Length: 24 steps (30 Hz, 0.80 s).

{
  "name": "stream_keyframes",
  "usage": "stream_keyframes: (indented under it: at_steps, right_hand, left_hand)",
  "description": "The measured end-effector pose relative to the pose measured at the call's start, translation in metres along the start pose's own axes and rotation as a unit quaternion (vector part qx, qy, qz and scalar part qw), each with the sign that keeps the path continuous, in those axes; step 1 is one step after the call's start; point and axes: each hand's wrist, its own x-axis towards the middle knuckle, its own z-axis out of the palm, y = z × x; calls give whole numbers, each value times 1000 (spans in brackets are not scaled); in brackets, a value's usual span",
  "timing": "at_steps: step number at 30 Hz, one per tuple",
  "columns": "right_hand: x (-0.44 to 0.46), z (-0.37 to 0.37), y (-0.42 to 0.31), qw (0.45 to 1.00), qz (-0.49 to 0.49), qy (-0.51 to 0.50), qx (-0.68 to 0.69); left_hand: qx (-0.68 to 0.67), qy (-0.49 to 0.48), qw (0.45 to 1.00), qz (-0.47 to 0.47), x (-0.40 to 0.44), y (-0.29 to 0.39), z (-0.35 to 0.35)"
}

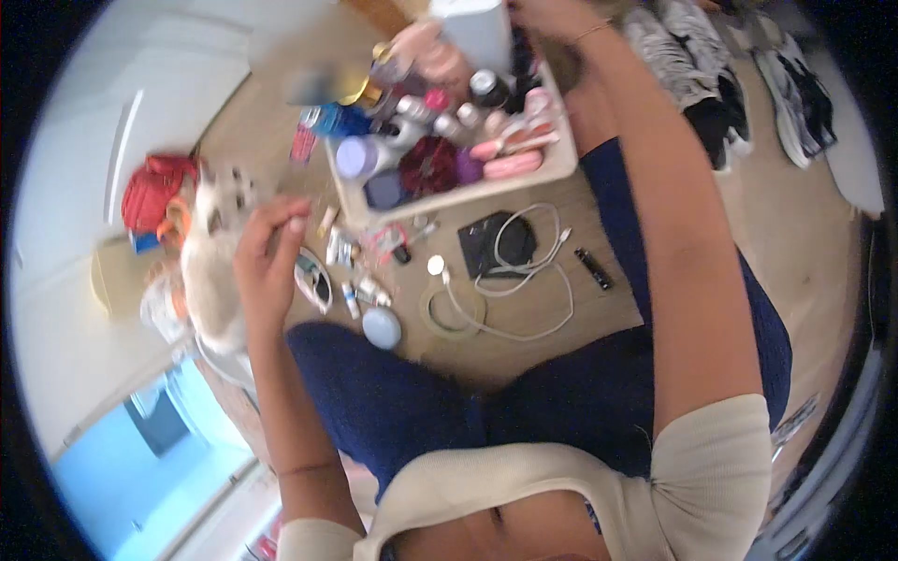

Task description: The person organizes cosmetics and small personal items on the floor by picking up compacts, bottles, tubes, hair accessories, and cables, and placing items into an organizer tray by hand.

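My left hand [273, 248] is raised left of the box, fingers drawn together near the thumb; anything between them is too small to make out. Beside it a pale cat [215, 262] is on the floor. My right hand [552, 21] reaches to the far right corner of a cream box [449, 200], its fingers blurred and partly cut off by the frame's top edge. Crowded into the box are a lilac-capped container [356, 157], a dark red scrunchie-like item [428, 165], a pink oval item [513, 165] and several bottles.
Between my legs lie a black pouch [482, 245], a white cable [558, 271], a tape roll [430, 313], a black slim item [593, 268], a light blue round item [382, 328] and small tubes [372, 288]. Sneakers [790, 103] stand right; a red bag [159, 194] sits left.
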Motion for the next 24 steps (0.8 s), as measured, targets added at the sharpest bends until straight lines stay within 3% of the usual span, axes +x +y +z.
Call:
stream_keyframes:
  at_steps: [3, 5, 7, 8, 10, 12, 14, 16, 18, 19, 21, 22, 23, 24]
  right_hand:
    - [3, 2, 0, 999, 18, -30, -25]
    - [-2, 2, -14, 998, 24, -33, -45]
    - [-7, 10, -19, 989, -33, 124, -80]
    - [-6, 7, -19, 989, -41, 124, -76]
    - [-4, -20, -28, 989, 14, 18, 148]
    - [9, -20, 18, 982, -114, -81, 126]
    - [-11, -36, 20, 974, 108, -21, 197]
    - [-17, -42, 59, 981, 153, 5, 122]
    - [-42, -68, 33, 926, 275, 183, 181]
    - [-52, -82, 13, 857, 336, 228, 318]
    - [-78, -102, -48, 788, 326, 161, 496]
    - [-94, -101, -87, 800, 258, 54, 539]
    - [-106, -91, -138, 826, 122, -42, 548]
    - [-109, -81, -169, 814, 112, -180, 541]
  left_hand:
    - [-1, 16, 1000, -14, -14, -11, -9]
    - [-70, 37, 997, -16, -22, -20, -15]
    - [-60, 53, 996, -38, -36, -32, -24]
    - [-53, 63, 995, -48, -43, -39, -28]
    - [-67, 89, 992, -56, -59, -54, -36]
    - [-54, 122, 983, -123, -74, -64, -44]
    - [-66, 138, 978, -140, -90, -85, -46]
    - [-82, 153, 972, -159, -109, -108, -45]
    - [-81, 160, 971, -155, -122, -129, -41]
    - [-92, 166, 969, -156, -124, -133, -38]
    - [-117, 139, 957, -227, -127, -139, -29]
    - [-129, 141, 955, -226, -124, -136, -24]
    - [-103, 114, 950, -271, -119, -127, -17]
    - [-76, 88, 943, -313, -113, -121, -9]
